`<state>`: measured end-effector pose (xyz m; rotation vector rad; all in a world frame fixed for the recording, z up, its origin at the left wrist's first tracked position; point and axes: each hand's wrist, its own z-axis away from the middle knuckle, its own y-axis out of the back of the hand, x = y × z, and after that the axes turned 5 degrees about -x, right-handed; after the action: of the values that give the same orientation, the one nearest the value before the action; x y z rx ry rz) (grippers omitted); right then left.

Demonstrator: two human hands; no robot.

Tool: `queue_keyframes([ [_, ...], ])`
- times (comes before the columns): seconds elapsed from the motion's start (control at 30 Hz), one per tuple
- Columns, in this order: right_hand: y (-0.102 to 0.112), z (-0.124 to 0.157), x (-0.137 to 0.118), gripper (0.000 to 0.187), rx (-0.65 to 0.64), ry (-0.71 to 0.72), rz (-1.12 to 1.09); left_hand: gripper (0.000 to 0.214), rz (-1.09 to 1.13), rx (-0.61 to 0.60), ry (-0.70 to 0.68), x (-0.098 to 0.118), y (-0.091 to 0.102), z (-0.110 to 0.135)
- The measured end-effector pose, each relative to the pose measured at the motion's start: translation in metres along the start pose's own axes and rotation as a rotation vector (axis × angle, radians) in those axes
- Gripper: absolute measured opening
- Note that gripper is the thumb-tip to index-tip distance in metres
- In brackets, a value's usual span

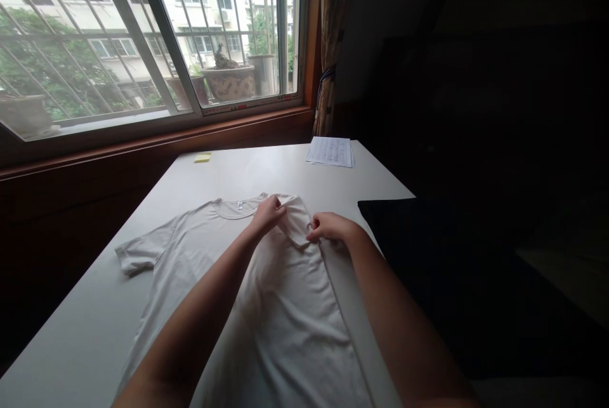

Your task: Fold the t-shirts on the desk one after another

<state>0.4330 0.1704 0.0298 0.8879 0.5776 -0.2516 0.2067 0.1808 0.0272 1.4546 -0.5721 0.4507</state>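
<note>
A white short-sleeved T-shirt (285,306) lies spread on the white table (266,170), its neckline toward the window. Its left-hand sleeve points outward, while the right-hand sleeve is folded inward over the body. My left hand (270,212) pinches the cloth at the shoulder, just right of the collar. Lower and to the right, my right hand (329,228) is closed on the edge of the folded sleeve. My forearms cover part of the shirt's front.
Printed papers (330,151) lie at the table's far right corner, and a yellow sticky-note pad (202,157) at the far left. A dark cloth-like thing (394,224) meets the table's right edge. Beyond stands a barred window (190,33) with a tied curtain (328,46).
</note>
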Motion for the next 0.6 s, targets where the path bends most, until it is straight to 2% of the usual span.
queue_keyframes([
  [0.13, 0.001, 0.003, -0.001, 0.031, -0.005, -0.013, 0.007, 0.009, 0.159, -0.001, 0.021, 0.0, -0.001, 0.006],
  [0.23, 0.002, 0.005, -0.002, 0.035, -0.023, -0.005, 0.005, 0.021, 0.262, -0.04, 0.04, -0.005, -0.001, 0.011],
  [0.4, 0.002, 0.007, -0.006, 0.045, -0.052, -0.019, 0.036, 0.041, 0.277, -0.09, 0.042, -0.019, 0.005, 0.018],
  [0.47, 0.001, 0.007, -0.009, 0.046, 0.009, 0.017, 0.051, 0.046, 0.234, -0.091, 0.025, -0.024, 0.008, 0.019],
  [0.6, -0.001, 0.005, -0.015, 0.036, 0.175, 0.19, 0.069, 0.048, 0.122, -0.056, -0.034, -0.027, 0.009, 0.02],
])
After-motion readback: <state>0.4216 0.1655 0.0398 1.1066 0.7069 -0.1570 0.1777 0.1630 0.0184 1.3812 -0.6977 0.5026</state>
